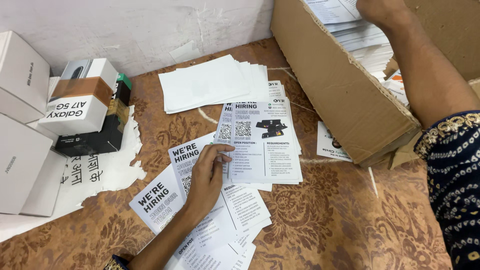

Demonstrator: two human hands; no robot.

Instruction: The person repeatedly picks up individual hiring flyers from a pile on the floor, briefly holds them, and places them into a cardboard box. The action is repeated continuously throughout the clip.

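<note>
Two hands here. The left hand [207, 177] lies flat, fingers [221, 149] spread loosely on the printed flyers [265, 142], pinning the edge of the top sheet without gripping it. I count three fanned flyer heaps on the patterned table [340, 220], plus one blank white stack [210, 82]. The right hand [380, 9] is inside the cardboard box [340, 85], cut off at the top, so can't tell its grip. About five phone boxes [80, 100] sit at left.
</note>
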